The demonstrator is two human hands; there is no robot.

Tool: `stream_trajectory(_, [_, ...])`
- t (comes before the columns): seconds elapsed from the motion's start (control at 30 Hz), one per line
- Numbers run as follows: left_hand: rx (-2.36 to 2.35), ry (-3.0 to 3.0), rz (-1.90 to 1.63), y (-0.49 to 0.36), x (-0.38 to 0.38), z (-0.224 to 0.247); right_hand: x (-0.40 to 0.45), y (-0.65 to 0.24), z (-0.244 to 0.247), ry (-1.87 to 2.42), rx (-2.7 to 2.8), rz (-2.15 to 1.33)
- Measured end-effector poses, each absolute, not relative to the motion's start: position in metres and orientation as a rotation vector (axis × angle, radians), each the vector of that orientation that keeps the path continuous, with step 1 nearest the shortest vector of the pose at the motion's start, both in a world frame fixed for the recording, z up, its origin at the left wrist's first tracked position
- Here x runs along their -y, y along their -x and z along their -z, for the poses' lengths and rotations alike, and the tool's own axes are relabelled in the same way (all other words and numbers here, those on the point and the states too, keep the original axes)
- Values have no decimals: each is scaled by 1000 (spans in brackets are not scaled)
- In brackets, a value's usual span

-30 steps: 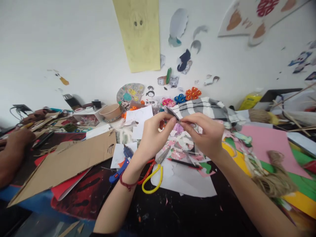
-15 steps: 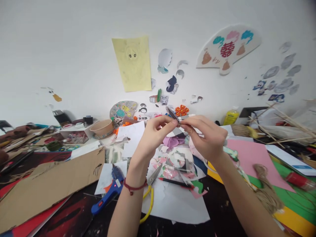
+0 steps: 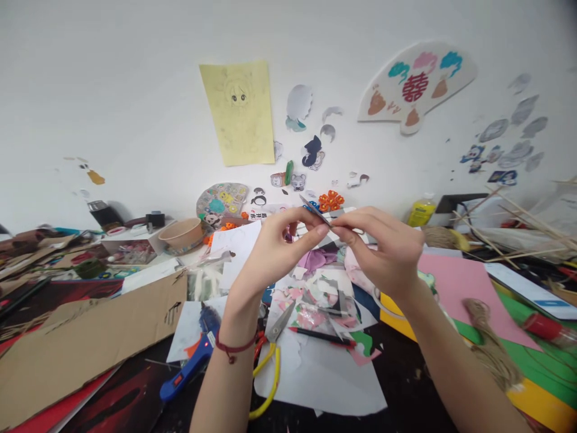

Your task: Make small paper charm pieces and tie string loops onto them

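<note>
A thin, dark grey piece with a pointed end [image 3: 313, 208] is held up above the desk, between the fingertips of both hands. My left hand [image 3: 282, 246] pinches it from the left with thumb and forefinger, with a red cord bracelet on the wrist. From the right, my right hand [image 3: 383, 243] grips its near end with thumb and fingers closed. Its material cannot be made out, and the fingers cover its lower part. Below the hands lie paper scraps [image 3: 300, 294], yellow-handled scissors [image 3: 276, 376] and a black-and-red pencil [image 3: 322, 337] on a white sheet [image 3: 333, 385].
To the left are a blue glue gun [image 3: 187, 370] with a lit red light, brown cardboard [image 3: 103, 328] and a tan bowl [image 3: 181, 234]. Pink paper [image 3: 464, 288], a twine bundle [image 3: 487, 343] and a phone [image 3: 529, 288] lie right. Behind stands a wall with cut-outs.
The grey piece has turned from showing its broad face to nearly edge-on. Both hands still pinch it, and my right hand sits slightly further right. The view has shifted a little.
</note>
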State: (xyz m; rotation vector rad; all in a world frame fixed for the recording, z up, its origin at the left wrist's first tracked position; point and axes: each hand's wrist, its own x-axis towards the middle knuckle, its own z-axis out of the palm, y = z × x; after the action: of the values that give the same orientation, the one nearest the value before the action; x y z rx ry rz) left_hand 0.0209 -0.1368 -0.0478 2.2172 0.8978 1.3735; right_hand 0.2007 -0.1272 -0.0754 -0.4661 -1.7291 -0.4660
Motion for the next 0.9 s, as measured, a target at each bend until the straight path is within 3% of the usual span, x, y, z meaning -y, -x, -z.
stream_trajectory(0.47, [-986, -2406, -1661, -12, 138, 47, 144, -209, 63, 609, 1768, -78])
stream_trajectory(0.6, [-1029, -2397, -1802, -14, 138, 47, 147, -210, 61, 630, 1788, -70])
stream_trajectory(0.9, [-991, -2276, -1733, -27, 139, 52, 148, -215, 60, 607, 1885, 151])
